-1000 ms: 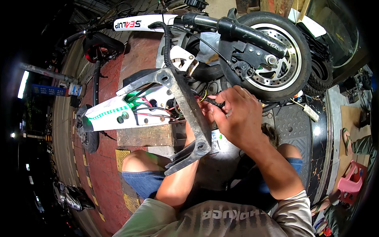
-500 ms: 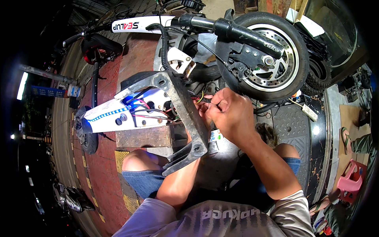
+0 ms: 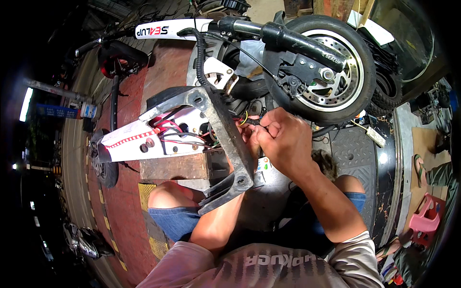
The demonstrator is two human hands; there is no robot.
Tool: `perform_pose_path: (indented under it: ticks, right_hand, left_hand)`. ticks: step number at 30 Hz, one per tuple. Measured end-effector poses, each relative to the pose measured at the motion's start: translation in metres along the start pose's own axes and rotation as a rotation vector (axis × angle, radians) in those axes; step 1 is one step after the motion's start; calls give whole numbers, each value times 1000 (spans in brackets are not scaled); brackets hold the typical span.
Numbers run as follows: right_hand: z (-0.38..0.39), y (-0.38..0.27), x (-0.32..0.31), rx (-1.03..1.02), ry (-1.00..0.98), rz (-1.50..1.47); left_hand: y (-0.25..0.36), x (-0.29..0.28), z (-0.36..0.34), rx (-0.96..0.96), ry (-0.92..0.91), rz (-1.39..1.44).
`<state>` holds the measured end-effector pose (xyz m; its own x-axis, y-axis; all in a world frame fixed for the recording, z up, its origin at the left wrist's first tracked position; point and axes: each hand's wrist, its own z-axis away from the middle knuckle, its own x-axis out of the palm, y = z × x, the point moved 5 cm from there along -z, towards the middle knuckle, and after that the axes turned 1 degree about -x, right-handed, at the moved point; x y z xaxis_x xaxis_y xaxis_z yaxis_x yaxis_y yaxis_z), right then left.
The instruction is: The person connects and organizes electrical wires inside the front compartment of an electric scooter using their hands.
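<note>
An electric scooter lies on its side, its white chassis (image 3: 132, 144) at the left with a lit red LED strip (image 3: 132, 138) and several loose wires (image 3: 182, 139). Past the worn grey metal end bracket (image 3: 225, 129), a thin bundle of wires (image 3: 251, 121), black-wrapped with yellow and red strands, comes out between my hands. My right hand (image 3: 288, 139) is closed, thumb and fingers pinching the bundle's dark end. My left hand (image 3: 247, 137) reaches up behind the bracket, which hides most of it; its fingertips are closed around the wires, close against my right fingers.
The front wheel (image 3: 331, 72) with its brake disc lies ahead, beside the white stem (image 3: 177, 30). A wooden block (image 3: 175, 165) supports the chassis. A white container (image 3: 263, 165) stands below my hands. At right are a pink stool (image 3: 427, 213) and another person's sandalled foot (image 3: 420, 172).
The LED strip's light has turned from blue to red. My hands keep nearly the same place and grip on the wires, with only a slight shift of the right fingers.
</note>
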<state>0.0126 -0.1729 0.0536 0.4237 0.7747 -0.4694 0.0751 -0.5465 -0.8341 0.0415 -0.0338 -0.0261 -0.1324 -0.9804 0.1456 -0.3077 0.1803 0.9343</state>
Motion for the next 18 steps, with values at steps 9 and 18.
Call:
perform_pose_path:
  ticks: [9,18]
  right_hand:
    - [-4,8,8,-38,-61,-38]
    - [-1,-10,3,-436,67,128]
  left_hand:
    - [-14,-6,3,-132,110,192]
    - [-13,-3,3,-409,177,372]
